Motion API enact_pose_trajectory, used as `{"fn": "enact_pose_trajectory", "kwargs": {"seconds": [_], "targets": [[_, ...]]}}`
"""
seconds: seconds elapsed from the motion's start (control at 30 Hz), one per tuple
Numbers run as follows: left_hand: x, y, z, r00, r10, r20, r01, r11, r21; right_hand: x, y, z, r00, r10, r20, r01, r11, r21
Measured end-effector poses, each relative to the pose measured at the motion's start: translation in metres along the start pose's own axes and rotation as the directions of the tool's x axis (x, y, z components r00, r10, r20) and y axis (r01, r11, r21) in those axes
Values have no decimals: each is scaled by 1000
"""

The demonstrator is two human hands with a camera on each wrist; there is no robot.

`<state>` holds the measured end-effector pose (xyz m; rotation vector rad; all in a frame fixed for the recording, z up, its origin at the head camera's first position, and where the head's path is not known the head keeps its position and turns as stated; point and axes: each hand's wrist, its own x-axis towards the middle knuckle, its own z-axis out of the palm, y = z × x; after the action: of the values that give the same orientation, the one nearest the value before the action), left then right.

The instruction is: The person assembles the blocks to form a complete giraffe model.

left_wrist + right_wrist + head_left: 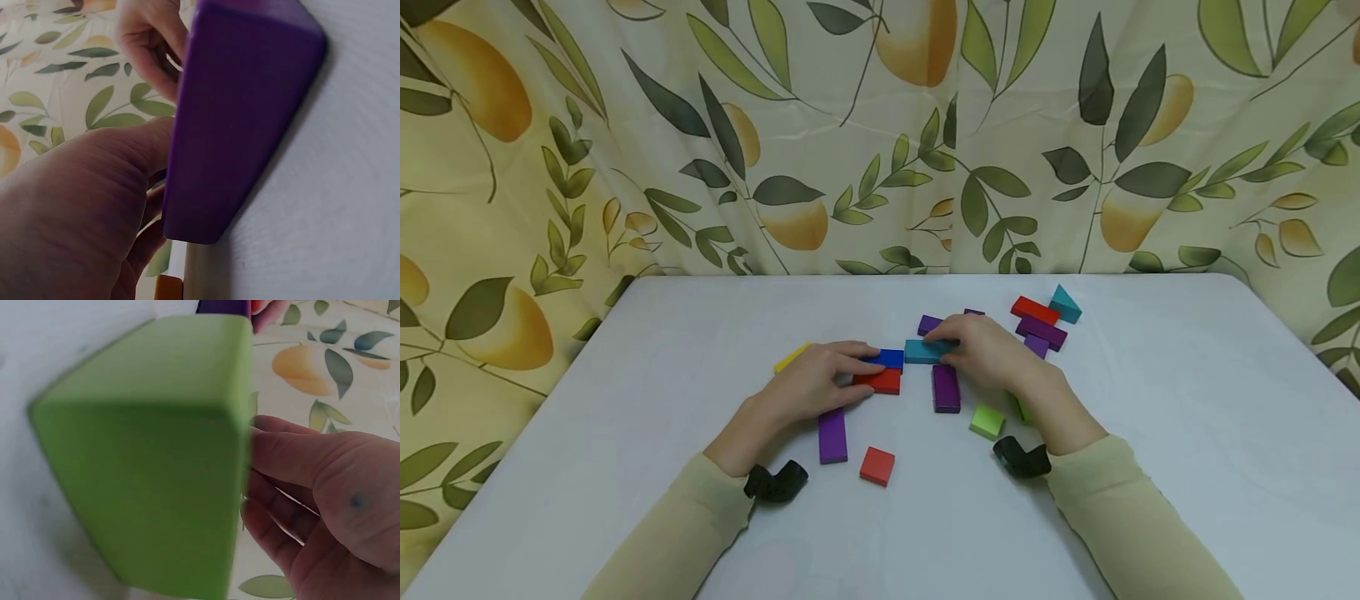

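My left hand (808, 379) spans a blue block (891, 359) and a red block (887, 382) lying side by side, with its fingers and thumb about them. At the right end of the blue block is a teal block (921, 352), which my right hand (988, 350) pinches between fingers and thumb. A dark purple block (947, 389) lies just in front of the teal one. Beneath the left wrist is another purple block (832, 436), large in the left wrist view, where it hides the fingertips. In the right wrist view a green block (150, 494) hides the right fingertips.
Behind the right hand lie a small purple block (928, 324), a long red block (1034, 310), a purple block (1042, 332) and a teal triangle (1064, 305). Nearer are a light green block (987, 422) and a red square block (877, 466). A yellow block (792, 358) shows behind the left hand.
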<state>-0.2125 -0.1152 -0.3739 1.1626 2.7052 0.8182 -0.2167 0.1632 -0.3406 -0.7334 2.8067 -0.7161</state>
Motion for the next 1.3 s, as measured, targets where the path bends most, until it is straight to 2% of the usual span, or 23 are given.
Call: {"fn": "enact_pose_trajectory", "kwargs": {"seconds": [0.13, 0.37, 0.53, 0.8, 1.3], "targets": [[1, 0, 1, 1000, -15, 3, 15, 1000, 11, -2, 1, -1, 1000, 11, 14, -11, 1000, 3], [1, 0, 2, 1000, -25, 2, 24, 999, 24, -7, 0, -4, 995, 71, 66, -75, 995, 63], [0, 1, 2, 1000, -29, -4, 29, 999, 26, -11, -2, -5, 991, 77, 112, -86, 993, 76], [1, 0, 3, 999, -29, -15, 30, 999, 12, -14, -7, -7, 987, 45, 156, -59, 994, 90], [0, 2, 1, 1000, -5, -19, 5, 1000, 11, -13, -10, -3, 987, -3, 161, -12, 996, 92]]}}
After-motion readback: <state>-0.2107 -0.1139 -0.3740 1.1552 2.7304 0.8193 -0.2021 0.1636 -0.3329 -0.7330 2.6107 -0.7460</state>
